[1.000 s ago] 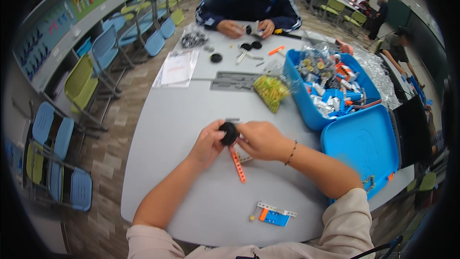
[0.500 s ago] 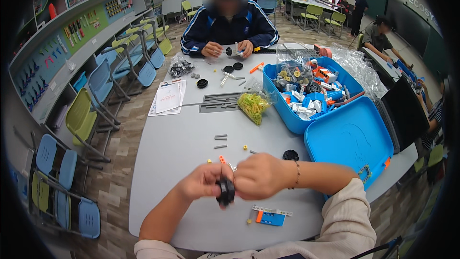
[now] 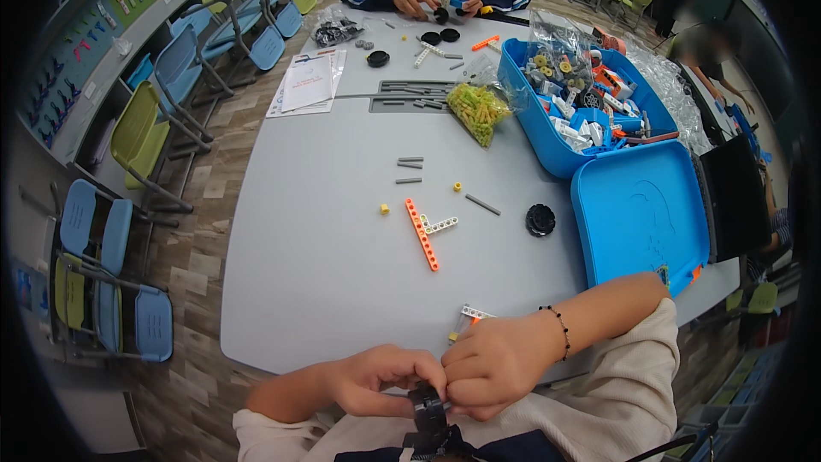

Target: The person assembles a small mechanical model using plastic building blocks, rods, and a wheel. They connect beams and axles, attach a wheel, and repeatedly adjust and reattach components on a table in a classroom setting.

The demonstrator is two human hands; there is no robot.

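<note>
Close to my body, at the table's near edge, my left hand is closed on a black toy wheel, thumb and fingers on its rim. My right hand is a fist pressed against the wheel's right side. A bit of grey shows between the two hands, but what the right fingers grip is hidden. Partly behind the right hand lies a white beam with holes. Farther out rest an orange beam joined to a short white beam, a grey axle and another black wheel.
An open blue bin full of parts stands at the right, its blue lid beside it. A bag of yellow-green pieces, papers and a black laptop are around. Opposite, a person's hands handle parts.
My view has tipped downward. Both hands have come nearer my body with the wheel, uncovering the orange and white beams. The person opposite now holds a larger assembly.
</note>
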